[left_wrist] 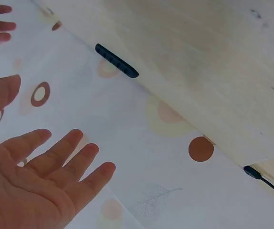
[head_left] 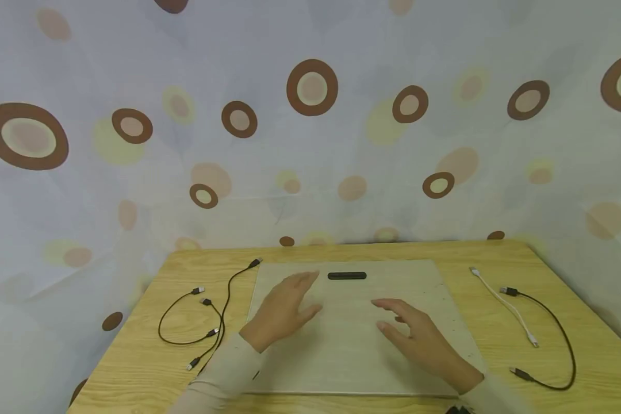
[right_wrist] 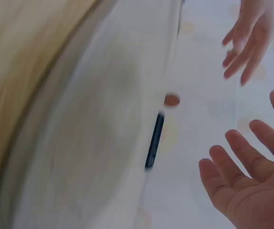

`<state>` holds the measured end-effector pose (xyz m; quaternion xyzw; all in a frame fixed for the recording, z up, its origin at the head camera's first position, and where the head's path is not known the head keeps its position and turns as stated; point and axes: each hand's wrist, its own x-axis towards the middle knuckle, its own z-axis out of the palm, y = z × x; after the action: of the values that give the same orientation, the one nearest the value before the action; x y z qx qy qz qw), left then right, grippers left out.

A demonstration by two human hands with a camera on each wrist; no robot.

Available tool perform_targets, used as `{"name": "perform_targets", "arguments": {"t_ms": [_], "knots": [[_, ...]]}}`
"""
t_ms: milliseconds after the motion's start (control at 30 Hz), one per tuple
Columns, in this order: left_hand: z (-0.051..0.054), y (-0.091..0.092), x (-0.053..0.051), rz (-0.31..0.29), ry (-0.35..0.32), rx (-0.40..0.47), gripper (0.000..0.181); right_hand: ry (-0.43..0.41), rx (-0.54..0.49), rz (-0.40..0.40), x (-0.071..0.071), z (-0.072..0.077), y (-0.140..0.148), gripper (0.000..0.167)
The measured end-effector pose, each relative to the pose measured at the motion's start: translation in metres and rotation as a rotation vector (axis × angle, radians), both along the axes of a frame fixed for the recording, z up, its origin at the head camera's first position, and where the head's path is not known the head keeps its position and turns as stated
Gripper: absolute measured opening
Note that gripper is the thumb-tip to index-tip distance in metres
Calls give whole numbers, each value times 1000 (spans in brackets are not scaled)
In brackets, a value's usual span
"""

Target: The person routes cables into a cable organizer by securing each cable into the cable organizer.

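Both hands hover over a pale board [head_left: 341, 362], holding nothing. My left hand [head_left: 284, 305] is on the board's left side, fingers spread, also seen palm-on in the left wrist view. My right hand [head_left: 416, 339] is over the right side, its fingers loosely bent toward the middle; the right wrist view shows them extended. A slim black bar [head_left: 347, 276] lies near the board's far edge, beyond both hands. Touching neither hand, it shows several notches in the left wrist view.
Left of the board lie short black USB cables, one curved [head_left: 160, 325] and one longer [head_left: 227, 293]. On the right are a white cable [head_left: 504, 302] and a thicker black cable [head_left: 569, 351]. A patterned cloth [head_left: 310, 149] hangs behind the wooden table [head_left: 129, 368].
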<state>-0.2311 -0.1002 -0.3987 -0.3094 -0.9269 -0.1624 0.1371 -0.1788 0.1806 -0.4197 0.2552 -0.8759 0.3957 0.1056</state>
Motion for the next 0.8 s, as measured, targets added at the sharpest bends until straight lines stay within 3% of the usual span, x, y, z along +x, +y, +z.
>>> {"name": "perform_targets", "arguments": {"t_ms": [167,333,633,800], "knots": [[11,-26,0,59,-53,167,47,-173,-221,120,12,3,-28,28],[21,-53,-8,140,-106,270,39,-364,-345,203,23,4,-52,30],[25,-93,-42,217,-261,370,32,-698,-608,369,41,1,-84,41],[24,-107,-59,282,-296,400,29,-845,-705,436,53,-7,-98,43]]}}
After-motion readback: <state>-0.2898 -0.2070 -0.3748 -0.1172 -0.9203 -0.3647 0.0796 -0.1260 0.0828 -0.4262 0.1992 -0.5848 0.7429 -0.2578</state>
